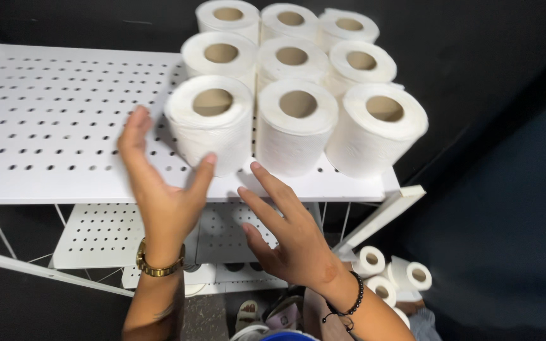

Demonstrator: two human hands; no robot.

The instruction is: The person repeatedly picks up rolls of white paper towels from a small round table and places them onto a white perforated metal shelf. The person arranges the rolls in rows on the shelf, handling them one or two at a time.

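Observation:
Several white toilet paper rolls stand upright in rows on the right part of a white perforated metal shelf (45, 126). My left hand (162, 189), with a gold watch on the wrist, is open beside the front-left roll (211, 123), its thumb tip touching the roll's lower side. My right hand (285, 230), with a dark bead bracelet on the wrist, is open just in front of the shelf edge, fingertips pointing at the gap between the front-left roll and the front-middle roll (296, 126). Neither hand holds anything.
A front-right roll (377, 129) leans near the shelf's right edge. Lower perforated shelves (96, 237) sit beneath. More rolls (406, 275) lie on the floor at lower right, next to a slanted white rail (380, 218). Sandals (248, 312) are below. A dark wall surrounds everything.

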